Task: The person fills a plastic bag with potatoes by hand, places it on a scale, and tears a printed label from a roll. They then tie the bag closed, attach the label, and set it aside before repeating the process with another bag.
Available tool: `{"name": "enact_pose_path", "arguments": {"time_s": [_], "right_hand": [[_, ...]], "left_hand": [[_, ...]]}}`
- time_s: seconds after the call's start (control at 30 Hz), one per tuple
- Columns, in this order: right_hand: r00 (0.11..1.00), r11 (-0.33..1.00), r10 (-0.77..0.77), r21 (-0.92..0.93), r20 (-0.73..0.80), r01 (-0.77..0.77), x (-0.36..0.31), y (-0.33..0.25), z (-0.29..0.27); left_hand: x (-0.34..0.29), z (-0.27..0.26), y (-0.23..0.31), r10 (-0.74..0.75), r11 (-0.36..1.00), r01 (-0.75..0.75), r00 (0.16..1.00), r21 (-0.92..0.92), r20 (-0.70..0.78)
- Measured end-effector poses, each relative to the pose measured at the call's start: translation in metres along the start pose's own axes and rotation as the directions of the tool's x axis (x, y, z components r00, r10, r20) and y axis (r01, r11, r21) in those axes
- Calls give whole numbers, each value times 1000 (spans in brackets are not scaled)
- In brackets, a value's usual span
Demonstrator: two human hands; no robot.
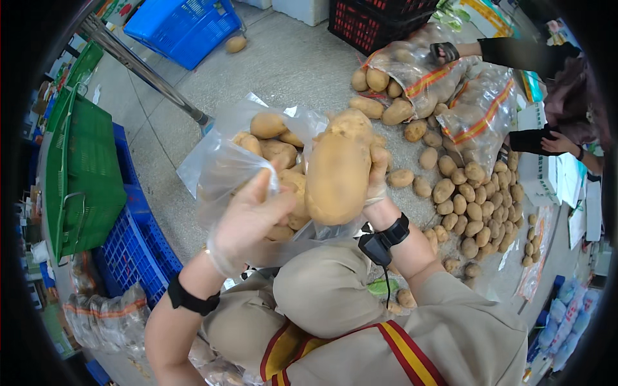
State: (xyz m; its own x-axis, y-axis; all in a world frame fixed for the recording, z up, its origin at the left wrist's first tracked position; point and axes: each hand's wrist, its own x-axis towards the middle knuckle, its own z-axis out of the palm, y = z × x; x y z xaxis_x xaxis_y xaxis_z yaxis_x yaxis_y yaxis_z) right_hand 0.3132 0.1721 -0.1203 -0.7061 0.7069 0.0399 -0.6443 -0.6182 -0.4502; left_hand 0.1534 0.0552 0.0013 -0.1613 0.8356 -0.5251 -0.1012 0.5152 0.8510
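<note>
My left hand (248,222), in a thin clear glove, is closed on the near rim of a clear plastic bag (215,154), thumb and fingers pinching the film. Several potatoes (278,154) lie inside the bag. To its right, my right hand (378,172) grips a large, pale yellow potato (336,183), held up close in front of me. Another knobbly potato (353,123) shows just behind it; I cannot tell whether the same hand holds it. Most of the right fingers are hidden behind the potatoes.
Loose potatoes (483,212) spread over the floor at right, beside mesh sacks (479,119) of potatoes. Another person's hand (561,145) is at far right. A green crate (87,170) and blue baskets (138,241) stand left; a metal pole (138,61) slants behind the bag.
</note>
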Motion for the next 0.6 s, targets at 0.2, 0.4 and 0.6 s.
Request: {"name": "enact_pose_path", "arguments": {"time_s": [0.2,0.4,0.6], "right_hand": [[996,999,-30,-24,85,32,-5,-12,7],[976,974,217,-71,17,-215,4,-5,22],[872,855,385,-238,-303,-460,23,67,-7]], "left_hand": [[11,24,1,-144,989,139,976,41,161],[-18,-34,25,220,971,-239,930,-28,-293],[-70,-99,44,208,949,-281,899,-142,-385]]}}
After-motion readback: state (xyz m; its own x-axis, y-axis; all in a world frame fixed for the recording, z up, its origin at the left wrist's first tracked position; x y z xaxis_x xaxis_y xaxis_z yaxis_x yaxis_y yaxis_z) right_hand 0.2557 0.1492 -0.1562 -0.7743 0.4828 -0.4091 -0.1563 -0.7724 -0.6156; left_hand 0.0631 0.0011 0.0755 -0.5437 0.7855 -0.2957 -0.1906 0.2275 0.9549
